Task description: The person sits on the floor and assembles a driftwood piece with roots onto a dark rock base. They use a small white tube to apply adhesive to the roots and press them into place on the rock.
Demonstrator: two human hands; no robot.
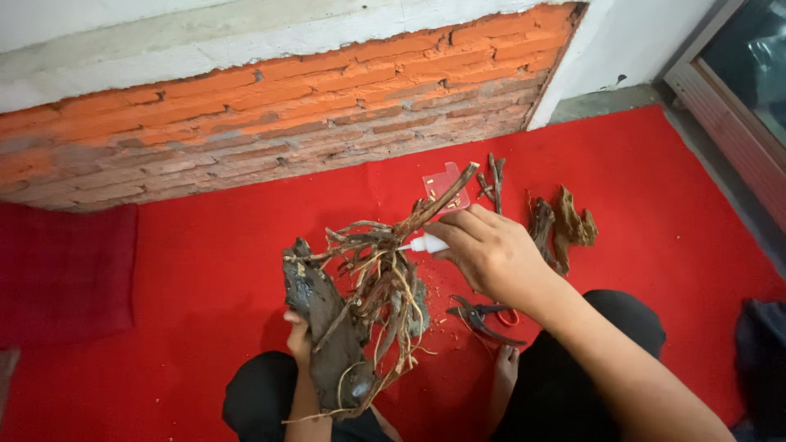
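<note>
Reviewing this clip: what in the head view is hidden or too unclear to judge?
- Left hand: mostly hidden behind the driftwood piece; grip unclear.
- White glue bottle: body covered by the right hand; only the nozzle shows.
- Pruning shears: handles partly under the right forearm.
- Dark object: cut off by the right edge.

You are facing a tangle of driftwood roots (364, 278) blocking the centre, with pruning shears (483, 317) lying just beside your knee and loose wood pieces (561, 225) crowding the right. Red carpet (188, 270) is lying bare to the left, up to the brick wall (246, 123).
</note>
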